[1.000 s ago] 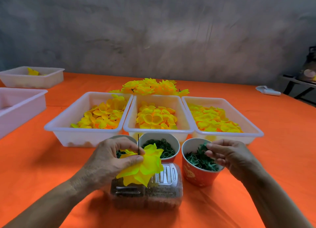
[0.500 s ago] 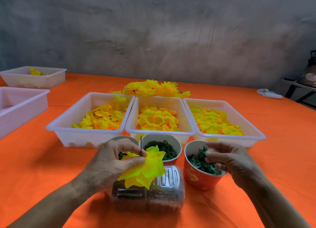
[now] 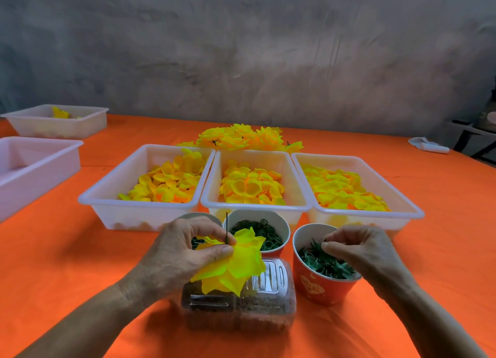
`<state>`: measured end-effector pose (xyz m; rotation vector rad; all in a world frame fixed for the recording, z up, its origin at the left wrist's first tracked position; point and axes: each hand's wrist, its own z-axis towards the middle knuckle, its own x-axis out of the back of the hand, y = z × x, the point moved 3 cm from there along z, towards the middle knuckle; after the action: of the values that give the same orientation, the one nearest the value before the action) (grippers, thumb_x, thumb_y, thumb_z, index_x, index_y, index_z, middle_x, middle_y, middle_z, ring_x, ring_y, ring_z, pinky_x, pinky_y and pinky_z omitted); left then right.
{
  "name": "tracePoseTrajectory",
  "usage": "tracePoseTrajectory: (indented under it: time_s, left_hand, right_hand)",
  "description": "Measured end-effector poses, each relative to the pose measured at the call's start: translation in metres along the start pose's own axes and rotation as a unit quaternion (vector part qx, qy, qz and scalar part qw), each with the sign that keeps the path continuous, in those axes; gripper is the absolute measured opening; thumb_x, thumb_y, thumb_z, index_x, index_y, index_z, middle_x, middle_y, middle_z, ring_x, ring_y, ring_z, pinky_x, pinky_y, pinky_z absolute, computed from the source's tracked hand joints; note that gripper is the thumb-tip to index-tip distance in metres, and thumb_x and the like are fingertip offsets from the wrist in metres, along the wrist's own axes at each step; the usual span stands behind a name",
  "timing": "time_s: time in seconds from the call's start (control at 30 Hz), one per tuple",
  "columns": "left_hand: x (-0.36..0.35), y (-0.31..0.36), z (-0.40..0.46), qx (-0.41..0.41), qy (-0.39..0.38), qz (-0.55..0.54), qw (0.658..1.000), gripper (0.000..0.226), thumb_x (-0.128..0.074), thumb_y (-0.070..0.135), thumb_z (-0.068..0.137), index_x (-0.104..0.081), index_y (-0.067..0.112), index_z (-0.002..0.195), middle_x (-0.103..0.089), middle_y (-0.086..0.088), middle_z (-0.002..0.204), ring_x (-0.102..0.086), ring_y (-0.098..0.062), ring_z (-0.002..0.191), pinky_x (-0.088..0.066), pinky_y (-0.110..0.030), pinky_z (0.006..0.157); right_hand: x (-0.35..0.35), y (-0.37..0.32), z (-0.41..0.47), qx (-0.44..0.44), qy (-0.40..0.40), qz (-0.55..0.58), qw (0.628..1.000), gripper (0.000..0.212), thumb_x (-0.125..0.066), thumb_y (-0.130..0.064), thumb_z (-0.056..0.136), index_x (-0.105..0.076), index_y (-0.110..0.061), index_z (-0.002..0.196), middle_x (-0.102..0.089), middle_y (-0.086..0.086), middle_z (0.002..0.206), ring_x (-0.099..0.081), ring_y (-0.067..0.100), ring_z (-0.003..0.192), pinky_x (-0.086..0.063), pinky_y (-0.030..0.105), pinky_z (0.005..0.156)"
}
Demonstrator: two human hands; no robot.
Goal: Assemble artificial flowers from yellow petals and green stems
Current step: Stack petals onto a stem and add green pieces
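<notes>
Meanwhile, at an orange-clothed table [image 3: 67,250], we see flower assembly mid-step. At far left stand two white tubs, one holding a few yellow scraps. Moving right, our left hand [image 3: 182,253] pinches a half-built yellow flower [image 3: 241,263] between thumb and fingers, its thin green stem [image 3: 226,227] pointing straight up, presumably so further pieces can be threaded down over it. It hangs above a clear plastic box [image 3: 239,312] and in front of a cup of green rings [image 3: 257,230]. Behind, three white trays of yellow petals [image 3: 249,186] sit side by side within easy reach, finished blooms [image 3: 241,139] heaped beyond them. Further right, our right hand [image 3: 359,250] dips curled fingertips into a red cup [image 3: 322,288] of green leafy pieces [image 3: 324,261], apparently picking one out; whether it has one pinched we cannot tell. Against half a second ago, the flower and left hand are much as they were, while the right hand's fingers sit slightly deeper among the greens.
</notes>
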<state>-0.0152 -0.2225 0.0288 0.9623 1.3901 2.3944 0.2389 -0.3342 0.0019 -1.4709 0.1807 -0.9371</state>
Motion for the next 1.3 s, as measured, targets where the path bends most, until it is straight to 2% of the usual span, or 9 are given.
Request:
tracePoseTrajectory:
  time_s: [0.2,0.33,0.4,0.5,0.6,0.67,0.87,1.2,1.3]
  left_hand:
    - [0.000,-0.002,0.000,-0.004,0.004,0.013,1.000,0.007,-0.075,0.003,0.073,-0.075,0.007,0.079,-0.067,-0.005,0.086,-0.046,0.018,0.040,-0.031,0.004,0.041]
    - [0.001,-0.006,0.002,-0.006,0.007,0.034,0.999,0.009,-0.078,0.011,0.072,-0.076,0.019,0.077,-0.070,0.004,0.084,-0.063,0.004,0.078,-0.043,-0.009,0.070]
    - [0.002,-0.007,0.002,-0.007,0.010,0.037,0.999,0.009,-0.078,0.011,0.072,-0.077,0.019,0.077,-0.070,0.005,0.082,-0.063,0.002,0.079,-0.044,-0.010,0.071]
    - [0.002,-0.007,0.001,-0.005,0.016,0.030,0.999,0.009,-0.078,0.010,0.073,-0.077,0.018,0.078,-0.068,0.005,0.082,-0.060,0.009,0.068,-0.042,-0.004,0.060]
    - [0.003,-0.009,0.001,-0.005,0.017,0.029,0.999,0.010,-0.079,0.011,0.072,-0.077,0.018,0.078,-0.070,0.002,0.087,-0.063,-0.005,0.088,-0.047,-0.022,0.084]
    - [0.003,-0.008,0.001,-0.004,0.017,0.028,0.999,0.009,-0.079,0.011,0.072,-0.077,0.016,0.079,-0.071,0.001,0.089,-0.064,-0.008,0.091,-0.047,-0.028,0.087]
    - [0.003,-0.006,0.001,-0.002,0.021,0.031,0.999,0.008,-0.079,0.013,0.073,-0.077,0.016,0.080,-0.071,0.000,0.088,-0.064,-0.010,0.089,-0.048,-0.034,0.087]
    - [0.004,-0.006,0.002,0.011,0.019,0.017,1.000,0.011,-0.079,0.014,0.073,-0.076,0.013,0.084,-0.071,-0.002,0.094,-0.064,-0.014,0.095,-0.049,-0.040,0.087]
    - [0.008,-0.008,0.001,0.014,0.020,0.000,1.000,0.017,-0.080,0.016,0.073,-0.075,0.015,0.090,-0.072,0.002,0.097,-0.065,-0.008,0.096,-0.050,-0.033,0.087]
  right_hand:
    - [0.001,-0.001,0.000,0.036,0.050,0.000,0.998,0.017,-0.075,0.003,0.067,-0.069,-0.012,0.059,-0.068,0.009,0.060,-0.060,0.020,0.059,-0.048,0.032,0.058]
    - [0.004,-0.017,-0.005,0.066,0.063,0.110,0.990,0.019,-0.074,0.003,0.072,-0.066,-0.012,0.065,-0.065,0.002,0.058,-0.056,0.010,0.053,-0.043,0.017,0.048]
    - [-0.001,-0.037,-0.013,0.074,0.019,0.196,0.978,0.015,-0.077,-0.005,0.065,-0.066,-0.014,0.072,-0.068,0.003,0.064,-0.061,0.010,0.057,-0.045,0.015,0.049]
    - [-0.021,-0.066,-0.023,0.052,-0.088,0.305,0.947,0.025,-0.074,-0.021,0.055,-0.069,-0.019,0.079,-0.071,0.005,0.072,-0.069,0.014,0.064,-0.049,0.016,0.051]
    - [-0.044,-0.088,-0.033,0.029,-0.169,0.361,0.917,0.017,-0.069,-0.016,0.057,-0.074,-0.022,0.071,-0.072,0.004,0.071,-0.070,0.012,0.063,-0.050,0.016,0.050]
    - [-0.056,-0.098,-0.036,0.016,-0.201,0.386,0.900,0.016,-0.069,-0.015,0.055,-0.076,-0.021,0.068,-0.072,0.006,0.069,-0.070,0.012,0.060,-0.051,0.016,0.050]
    - [-0.076,-0.114,-0.034,-0.002,-0.235,0.405,0.883,0.020,-0.072,-0.013,0.051,-0.078,-0.017,0.070,-0.073,0.007,0.071,-0.070,0.012,0.063,-0.051,0.017,0.050]
    - [-0.096,-0.104,-0.031,-0.053,-0.239,0.357,0.901,0.017,-0.073,-0.017,0.053,-0.077,-0.020,0.070,-0.073,0.006,0.073,-0.069,0.011,0.063,-0.048,0.016,0.049]
    - [-0.097,-0.103,-0.030,-0.057,-0.236,0.349,0.905,0.017,-0.073,-0.016,0.055,-0.078,-0.020,0.071,-0.073,0.005,0.073,-0.069,0.010,0.063,-0.047,0.016,0.048]
